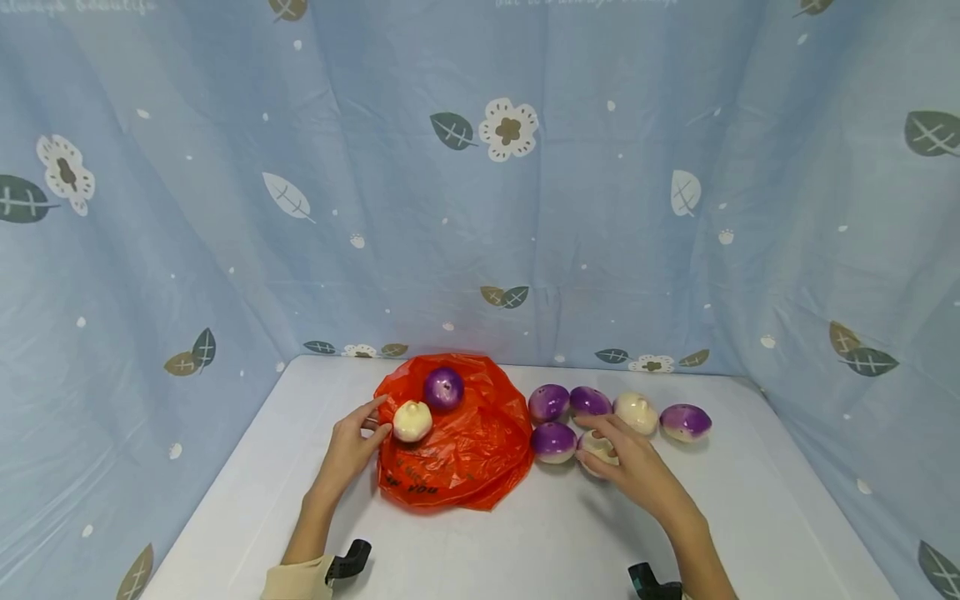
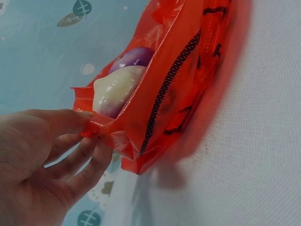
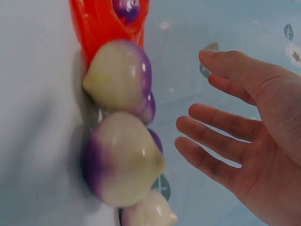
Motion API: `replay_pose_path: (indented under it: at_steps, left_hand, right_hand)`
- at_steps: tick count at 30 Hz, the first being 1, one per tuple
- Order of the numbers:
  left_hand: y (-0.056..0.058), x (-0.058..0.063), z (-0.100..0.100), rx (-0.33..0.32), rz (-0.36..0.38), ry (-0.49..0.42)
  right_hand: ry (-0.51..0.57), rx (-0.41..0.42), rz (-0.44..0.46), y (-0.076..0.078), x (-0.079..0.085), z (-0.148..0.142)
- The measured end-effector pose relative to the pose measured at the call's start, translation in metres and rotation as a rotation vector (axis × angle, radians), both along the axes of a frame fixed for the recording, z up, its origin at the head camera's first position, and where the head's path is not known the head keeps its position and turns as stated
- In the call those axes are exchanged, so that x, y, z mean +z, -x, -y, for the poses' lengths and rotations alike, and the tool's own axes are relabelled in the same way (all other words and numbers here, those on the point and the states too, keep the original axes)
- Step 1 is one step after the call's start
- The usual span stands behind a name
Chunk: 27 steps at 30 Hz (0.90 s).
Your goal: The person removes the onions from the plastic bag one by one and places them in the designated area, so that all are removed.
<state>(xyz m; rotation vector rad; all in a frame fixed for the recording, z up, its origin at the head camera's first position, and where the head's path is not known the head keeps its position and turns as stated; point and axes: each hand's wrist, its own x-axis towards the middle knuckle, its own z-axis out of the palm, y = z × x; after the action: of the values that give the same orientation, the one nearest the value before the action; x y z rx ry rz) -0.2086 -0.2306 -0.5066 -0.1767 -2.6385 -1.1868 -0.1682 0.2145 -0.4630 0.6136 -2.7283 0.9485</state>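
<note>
At the left of the red plastic bag (image 1: 472, 450), my left hand (image 1: 352, 446) pinches its edge between thumb and fingers. Two model turnips are at the bag: a pale one (image 1: 412, 422) close to my left fingertips and a purple one (image 1: 444, 388) behind it. The left wrist view shows both inside the bag's mouth, the pale turnip (image 2: 120, 89) in front. My right hand (image 1: 633, 462) hovers with spread fingers over a whitish turnip (image 1: 595, 450), partly hiding it. In the right wrist view, the fingers stand apart from that turnip (image 3: 124, 160) and hold nothing.
Several more turnips rest right of the bag: purple ones (image 1: 550, 403) in front and behind, a white one (image 1: 637, 413), and a purple-white one (image 1: 686, 423) at the far right. A blue patterned curtain (image 1: 585, 208) rises behind the white table (image 1: 480, 558).
</note>
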Motion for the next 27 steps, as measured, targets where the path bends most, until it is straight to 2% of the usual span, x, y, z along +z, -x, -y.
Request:
replay_pose_path:
  at_steps: [9, 19, 27]
  left_hand:
    - [-0.001, -0.001, 0.000, 0.002, -0.001, -0.004]
    - [0.000, -0.001, 0.002, -0.005, -0.011, -0.008]
    - [0.000, 0.001, 0.002, -0.003, 0.000, -0.013]
  right_hand:
    - [-0.014, 0.044, 0.006, 0.002, 0.003, 0.031]
    - [-0.014, 0.153, 0.057, 0.004, 0.002, 0.069]
    - [-0.104, 0.201, 0.057, 0.007, -0.002, 0.092]
